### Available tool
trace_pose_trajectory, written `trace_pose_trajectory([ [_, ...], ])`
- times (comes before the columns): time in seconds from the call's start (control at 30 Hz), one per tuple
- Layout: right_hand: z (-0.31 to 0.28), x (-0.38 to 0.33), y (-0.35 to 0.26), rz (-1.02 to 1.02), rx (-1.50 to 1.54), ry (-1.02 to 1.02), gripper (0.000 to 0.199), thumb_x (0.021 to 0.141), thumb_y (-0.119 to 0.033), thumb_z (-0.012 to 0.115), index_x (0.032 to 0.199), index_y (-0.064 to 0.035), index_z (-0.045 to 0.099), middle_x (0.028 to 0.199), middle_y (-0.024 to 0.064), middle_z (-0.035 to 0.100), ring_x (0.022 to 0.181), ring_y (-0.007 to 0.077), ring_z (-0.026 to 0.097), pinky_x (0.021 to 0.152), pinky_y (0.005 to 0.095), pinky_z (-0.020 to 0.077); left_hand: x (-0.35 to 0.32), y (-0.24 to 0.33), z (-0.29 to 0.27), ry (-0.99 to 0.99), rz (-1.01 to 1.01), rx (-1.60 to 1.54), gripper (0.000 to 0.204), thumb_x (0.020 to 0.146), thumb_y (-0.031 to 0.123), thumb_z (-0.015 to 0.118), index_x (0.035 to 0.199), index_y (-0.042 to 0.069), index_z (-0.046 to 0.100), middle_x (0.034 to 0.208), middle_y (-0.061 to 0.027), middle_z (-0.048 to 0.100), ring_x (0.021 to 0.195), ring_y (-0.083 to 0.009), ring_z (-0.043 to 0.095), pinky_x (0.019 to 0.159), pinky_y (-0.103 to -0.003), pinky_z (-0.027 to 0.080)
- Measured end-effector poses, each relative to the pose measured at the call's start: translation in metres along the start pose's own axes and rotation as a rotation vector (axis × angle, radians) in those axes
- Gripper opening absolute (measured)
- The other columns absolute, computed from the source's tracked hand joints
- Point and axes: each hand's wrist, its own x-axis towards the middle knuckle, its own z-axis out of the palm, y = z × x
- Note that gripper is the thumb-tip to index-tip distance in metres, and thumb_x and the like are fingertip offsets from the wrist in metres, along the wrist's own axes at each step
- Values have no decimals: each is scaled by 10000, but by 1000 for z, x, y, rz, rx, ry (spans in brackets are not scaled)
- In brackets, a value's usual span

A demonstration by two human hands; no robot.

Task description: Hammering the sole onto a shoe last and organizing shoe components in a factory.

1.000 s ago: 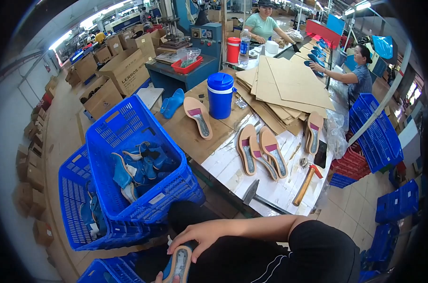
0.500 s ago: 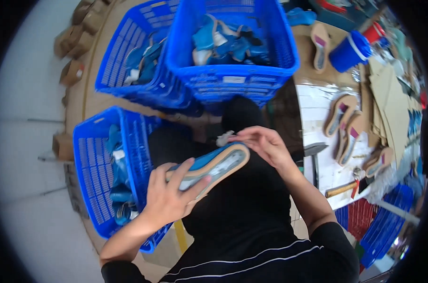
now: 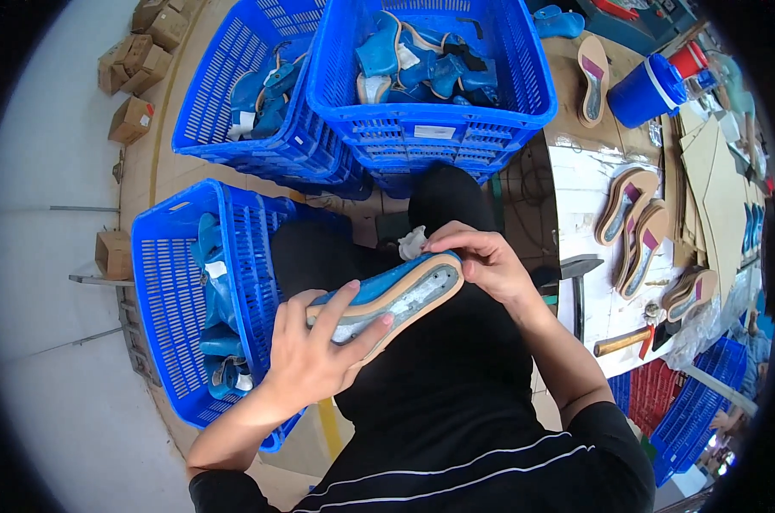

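Over my lap I hold a blue shoe (image 3: pixel 396 301), tilted with its underside up. Its edge is tan, and a grey, whitish-smeared strip runs along the bottom. My left hand (image 3: pixel 309 355) wraps round the near end, with fingers spread across the underside. At the far end my right hand (image 3: pixel 481 263) pinches the blue rim with thumb and fingertips. A crumpled white piece (image 3: pixel 413 243), perhaps paper or cloth, sticks out beside those fingertips. The fingertips partly hide what they grip.
Blue crates (image 3: pixel 434 120) of blue shoes stand ahead, and another crate (image 3: pixel 182 316) is at my left. On the right-hand workbench (image 3: pixel 575 192) lie tan soles (image 3: pixel 627 205), a hammer (image 3: pixel 580 282), a wooden-handled tool (image 3: pixel 622 342) and a blue container (image 3: pixel 648 91). Cardboard boxes (image 3: pixel 131 120) sit far left.
My right hand has closed from loosely spread fingers to a pinch on the shoe's far end. The shoe and my left hand have shifted slightly right in the picture.
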Motion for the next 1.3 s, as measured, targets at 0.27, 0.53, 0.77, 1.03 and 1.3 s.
trace_pose_trajectory([
  [0.27, 11, 0, -34, -50, -493, -128, 680, 875, -233, 892, 1449, 18, 628, 1471, 197, 614, 1416, 290, 547, 1176, 438, 426, 6, 4, 0, -14, 0, -35, 579, 883, 261, 805, 1431, 369, 654, 1471, -151, 533, 1112, -395, 570, 838, -456, 483],
  [0.53, -28, -166, -22, 57, -1389, 966, 224, 974, -75, 745, 1181, -3, 700, 1064, 153, 702, 1014, 286, 674, 934, 374, 525, 5, 6, -1, -69, -50, -49, 671, 808, 197, 807, 1439, 357, 646, 1476, -171, 527, 1110, -412, 552, 869, -503, 472],
  [0.77, -38, -278, -1, 624, -1521, 1228, 453, 943, -232, 775, 1295, -25, 579, 1183, 257, 646, 1122, 446, 626, 972, 498, 484, 6, 7, -13, -89, -53, -35, 721, 776, 121, 810, 1446, 326, 637, 1462, -194, 531, 1128, -436, 534, 890, -523, 471],
  [1.03, -34, -249, -53, 629, 229, 1064, 255, 1040, -179, 617, 1264, -63, 579, 656, -18, 468, 445, 103, 411, 402, 272, 352, 1, -2, -9, 15, -10, -92, 718, 759, 128, 801, 1431, 329, 648, 1435, -119, 565, 1092, -374, 552, 871, -457, 461],
  [1.3, 98, -167, -96, 189, -1226, 670, 140, 1036, -79, 645, 1154, -44, 578, 766, -23, 548, 628, 57, 506, 566, 235, 403, -5, -10, -14, 182, 9, -42, 647, 786, 167, 824, 1399, 293, 662, 1367, -96, 584, 1038, -317, 558, 829, -419, 452],
])
